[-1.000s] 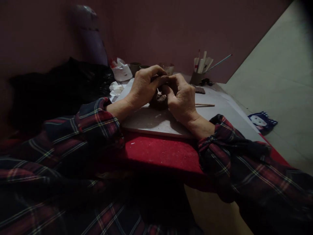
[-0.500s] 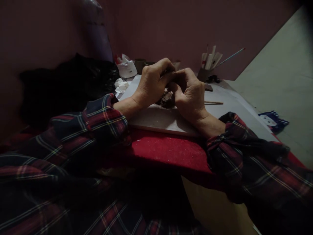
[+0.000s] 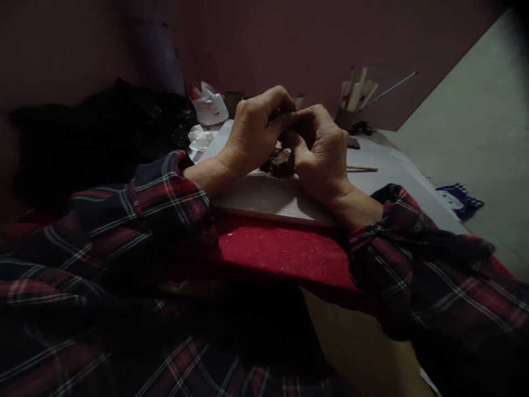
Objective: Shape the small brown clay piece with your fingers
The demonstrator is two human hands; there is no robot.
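My left hand (image 3: 254, 129) and my right hand (image 3: 324, 157) meet at their fingertips, with fingers bent and pressed together. Whatever they pinch between them is hidden behind the fingers and in shadow. Just below and behind the hands, a rough dark brown lump (image 3: 281, 164), looking like clay, rests on a white board (image 3: 256, 199). To the right of my right wrist a thin wooden stick (image 3: 364, 169) lies on the board, its left end covered by the hand.
A holder (image 3: 346, 117) with several pale sticks and a long thin rod stands at the back right. Back left are a black plastic bag (image 3: 124, 127), crumpled tissue (image 3: 200, 138), a white packet (image 3: 209, 107) and a cup (image 3: 233, 102). Red cloth (image 3: 281, 248) covers the table's front.
The view has shifted slightly, so the hands and board appear a little higher. Both hands keep nearly the same pinching pose at the fingertips.
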